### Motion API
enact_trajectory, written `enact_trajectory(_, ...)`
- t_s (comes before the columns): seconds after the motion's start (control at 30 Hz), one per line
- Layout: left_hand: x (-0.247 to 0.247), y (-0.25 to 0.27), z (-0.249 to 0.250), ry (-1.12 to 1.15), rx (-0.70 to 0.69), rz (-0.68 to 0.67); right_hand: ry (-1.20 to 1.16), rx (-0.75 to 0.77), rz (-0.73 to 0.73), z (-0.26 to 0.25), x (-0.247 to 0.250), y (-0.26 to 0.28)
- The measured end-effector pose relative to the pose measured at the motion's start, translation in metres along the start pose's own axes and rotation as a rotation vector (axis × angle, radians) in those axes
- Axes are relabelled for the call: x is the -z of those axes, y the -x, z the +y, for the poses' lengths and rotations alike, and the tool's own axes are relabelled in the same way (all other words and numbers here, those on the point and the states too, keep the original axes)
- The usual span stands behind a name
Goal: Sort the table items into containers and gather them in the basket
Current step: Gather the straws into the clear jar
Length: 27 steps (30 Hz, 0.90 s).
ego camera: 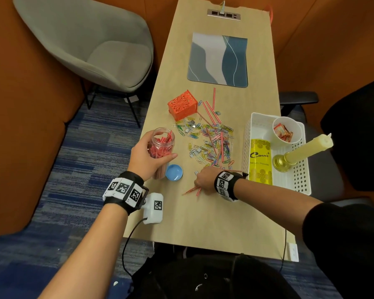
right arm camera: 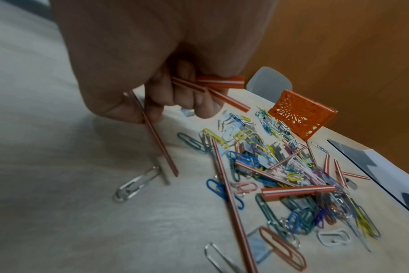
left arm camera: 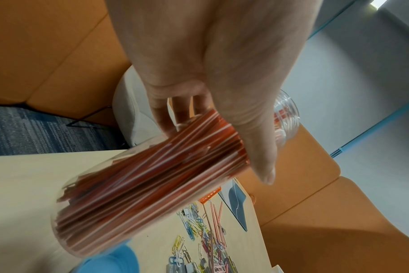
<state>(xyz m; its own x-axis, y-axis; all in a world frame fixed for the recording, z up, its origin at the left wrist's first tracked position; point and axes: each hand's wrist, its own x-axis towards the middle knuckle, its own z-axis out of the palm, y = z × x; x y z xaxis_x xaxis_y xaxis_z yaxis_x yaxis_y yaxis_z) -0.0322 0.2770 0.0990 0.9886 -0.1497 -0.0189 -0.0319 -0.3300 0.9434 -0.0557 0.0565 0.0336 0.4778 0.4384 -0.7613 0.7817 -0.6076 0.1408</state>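
Left hand [ego camera: 146, 156] has its fingers wrapped round the clear jar [ego camera: 161, 147], tilted and already packed with red straws. Right hand [ego camera: 204, 180] sits low over the table [ego camera: 203, 223], fingers clamped on a few more straws [right arm camera: 213, 86]. Risk as I see it: that loose fan snags on the rim or drags paperclips [ego camera: 209, 141] along. The white basket [ego camera: 300, 180] waits just right of the pile.

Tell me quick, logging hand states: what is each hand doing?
Left hand: grips the clear plastic jar of red straws.
Right hand: holds a few red-and-white striped straws.
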Motion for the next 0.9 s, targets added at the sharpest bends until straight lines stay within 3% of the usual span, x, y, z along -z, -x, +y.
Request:
enact_trajectory(0.1, 0.002, -0.001, 0.001, -0.001, 0.005, -0.004, -0.041, 0.021, 0.008, 0.008, 0.001, 0.005)
enact_trajectory(0.17, 0.003, -0.005, 0.003, -0.001, 0.003, -0.007, -0.186, -0.025, 0.1, 0.017, 0.002, 0.013)
enact_trajectory(0.3, 0.011, -0.018, 0.009, -0.009, -0.021, 0.018, -0.701, -0.244, 0.4, 0.046, -0.004, 0.04)
enact_trajectory(0.47, 0.003, -0.035, 0.024, -0.005, -0.047, 0.004, -1.56, -0.569, 0.858, 0.084, 0.005, 0.082)
enact_trajectory(0.53, -0.011, -0.038, 0.031, 0.01, -0.066, -0.05, -1.921, -0.516, 0.989, 0.093, 0.018, 0.092)
enact_trajectory(0.67, -0.043, -0.04, 0.039, -0.013, -0.065, -0.228, -2.474, -0.174, 1.234, 0.093, 0.054, 0.11)
enact_trajectory(0.9, -0.084, -0.04, 0.044, -0.111, -0.016, -0.396, -2.752, 0.124, 1.423, 0.09, 0.074, 0.117)
